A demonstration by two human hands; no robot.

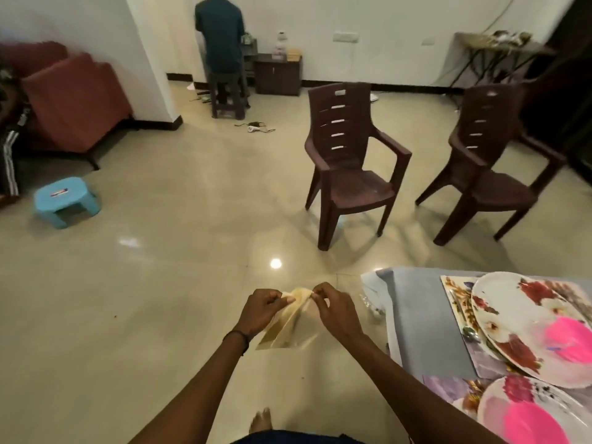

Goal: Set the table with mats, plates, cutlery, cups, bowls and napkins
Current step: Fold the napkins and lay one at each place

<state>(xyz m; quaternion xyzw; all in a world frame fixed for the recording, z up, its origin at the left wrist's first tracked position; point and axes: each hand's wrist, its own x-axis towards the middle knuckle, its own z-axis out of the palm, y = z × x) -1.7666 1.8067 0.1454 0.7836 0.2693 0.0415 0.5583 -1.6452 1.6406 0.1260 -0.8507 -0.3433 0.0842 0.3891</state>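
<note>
Pale yellow napkin (293, 331) held in the air over the floor (160, 283), just left of the tabletop (423, 322), not touching it. Left hand (261, 307) and right hand (336, 312) are close together, and the curled fingers (276, 299) of each pinch the napkin's far top edge. The napkin is creased and part folded. Its long axis runs far to near, and its free end points down toward the near left.

The tabletop on the right has a grey cloth. On it is a floral mat (455, 293), with a spoon (471, 334) on the mat at the left rim of a flowered plate (519, 318). A pink bowl (571, 342) sits on that plate. A nearer plate (528, 395) carries a second pink bowl (538, 424).

Two brown plastic chairs (349, 165) stand on the far side, well apart from the tabletop. A blue stool (65, 200) is far left. Another person (221, 43) stands at the far wall, back turned.
</note>
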